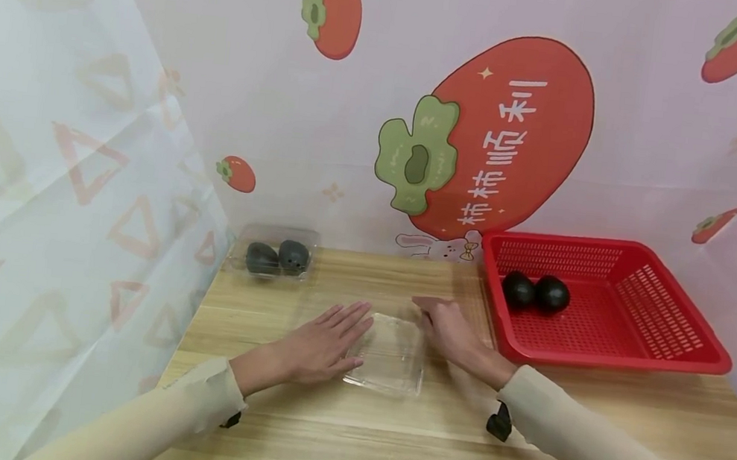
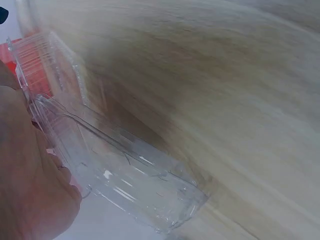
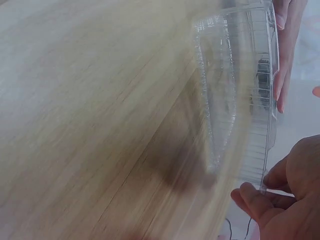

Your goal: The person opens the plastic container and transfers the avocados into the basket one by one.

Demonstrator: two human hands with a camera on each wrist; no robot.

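A see-through plastic clamshell box (image 1: 389,356) lies on the wooden table between both hands. My left hand (image 1: 322,349) rests along its left side, fingers straight and pointing away from me. In the left wrist view the clear lid (image 2: 135,185) stands raised at an angle from the base beside that hand. At the box's right far side is my right hand (image 1: 455,334). Seen from the right wrist, thumb and fingertips (image 3: 250,195) pinch the rim at a corner. Through the transparent walls of the box, the table grain shows.
A red plastic basket (image 1: 624,362) stands at the back right, with two dark round fruits (image 1: 535,292) in its left part. Another clear box (image 1: 277,232) holding two dark egg-shaped fruits (image 1: 262,258) sits at the back left. A printed backdrop (image 1: 353,123) closes off the table's far side.
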